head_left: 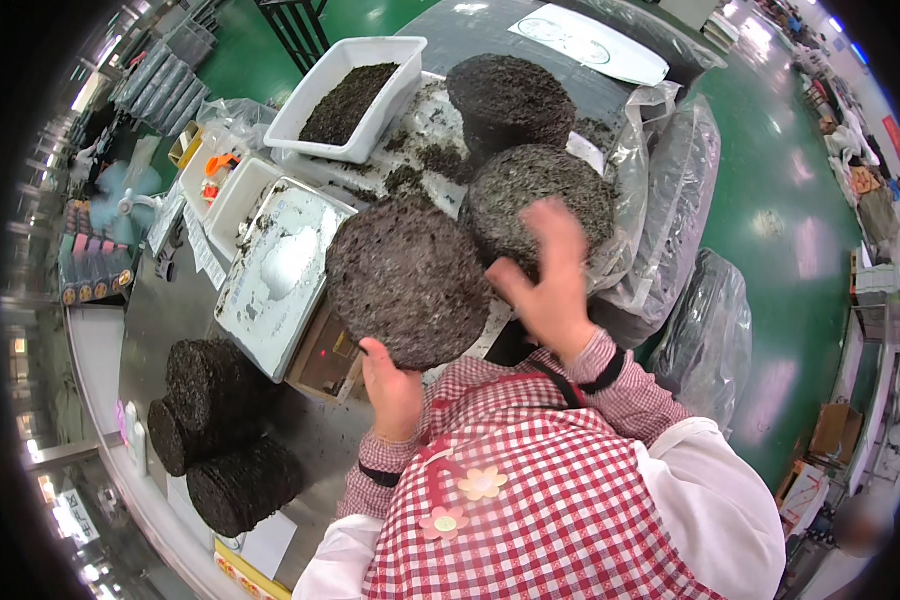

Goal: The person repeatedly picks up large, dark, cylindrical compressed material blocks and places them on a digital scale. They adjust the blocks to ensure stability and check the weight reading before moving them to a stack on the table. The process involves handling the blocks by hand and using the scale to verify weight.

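Note:
My left hand (392,395) grips the lower edge of a thick, dark round dried seaweed cake (405,275), thumb on its front face; my other fingers are hidden behind it. The cake is tilted toward me. My right hand (555,285), slightly blurred, is open with fingers apart. It is in front of a second round seaweed stack (525,185), and I cannot tell whether it touches it. Behind that stands another dark round stack (510,100). A flat weighing scale (280,270), strewn with dark crumbs, lies just left of the held cake.
A white tub (410,90) holds loose dark flakes. Beside the scale are a small white bin (240,205) and an orange object (220,165). Several dark round stacks (240,480) lie at lower left. Clear plastic bags (665,220) line the table's right side.

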`<move>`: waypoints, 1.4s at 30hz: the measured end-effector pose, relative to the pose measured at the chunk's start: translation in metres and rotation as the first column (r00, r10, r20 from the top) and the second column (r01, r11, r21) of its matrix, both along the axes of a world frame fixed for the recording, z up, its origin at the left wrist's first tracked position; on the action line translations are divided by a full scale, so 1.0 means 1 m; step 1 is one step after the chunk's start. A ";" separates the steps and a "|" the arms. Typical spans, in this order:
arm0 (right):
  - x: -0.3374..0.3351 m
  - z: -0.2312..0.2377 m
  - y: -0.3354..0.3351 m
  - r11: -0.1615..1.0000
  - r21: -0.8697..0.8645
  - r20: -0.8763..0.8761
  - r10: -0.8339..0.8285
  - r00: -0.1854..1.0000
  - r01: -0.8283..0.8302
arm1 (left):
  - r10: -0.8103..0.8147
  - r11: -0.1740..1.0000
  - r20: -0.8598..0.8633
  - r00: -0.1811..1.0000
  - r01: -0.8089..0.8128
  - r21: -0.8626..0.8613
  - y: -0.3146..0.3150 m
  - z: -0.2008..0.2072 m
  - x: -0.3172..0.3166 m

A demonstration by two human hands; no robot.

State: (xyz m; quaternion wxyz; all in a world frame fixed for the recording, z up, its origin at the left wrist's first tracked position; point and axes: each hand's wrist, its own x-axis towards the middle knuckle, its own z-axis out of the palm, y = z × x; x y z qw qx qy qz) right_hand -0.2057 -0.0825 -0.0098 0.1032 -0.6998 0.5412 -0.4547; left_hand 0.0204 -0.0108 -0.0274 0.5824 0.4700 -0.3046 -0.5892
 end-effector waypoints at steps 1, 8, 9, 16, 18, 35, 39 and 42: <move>0.015 0.008 0.012 0.948 0.042 0.084 0.312 0.946 -0.316 | -0.041 0.999 -0.029 0.999 0.041 -0.023 0.003 0.003 -0.001; 0.036 0.009 0.023 0.790 0.127 0.243 0.561 0.791 -0.599 | -0.151 0.969 0.016 0.988 0.152 -0.193 0.004 0.006 -0.003; 0.033 0.010 0.023 0.767 0.135 0.253 0.586 0.770 -0.628 | -0.158 0.970 0.007 0.987 0.156 -0.189 0.004 0.006 -0.001; 0.032 0.011 0.026 0.782 0.092 0.218 0.588 0.779 -0.616 | -0.147 0.975 -0.087 0.985 0.129 -0.181 0.005 0.005 0.005; 0.031 0.011 0.023 0.781 0.071 0.189 0.600 0.778 -0.620 | -0.137 0.973 -0.075 0.988 0.119 -0.197 0.005 0.005 0.002; -0.095 -0.028 -0.050 0.931 0.220 0.008 -0.301 0.953 0.292 | 0.417 0.889 -0.126 0.900 -0.433 -0.151 -0.028 0.028 -0.016; -0.135 -0.040 -0.078 0.950 0.035 -0.004 -0.310 0.951 0.310 | 0.396 0.914 -0.291 0.871 -0.403 0.038 -0.036 0.028 -0.020; -0.172 -0.061 -0.113 0.950 0.286 0.252 -0.202 0.946 0.126 | 0.383 0.917 -0.272 0.883 -0.400 -0.004 -0.045 0.038 -0.032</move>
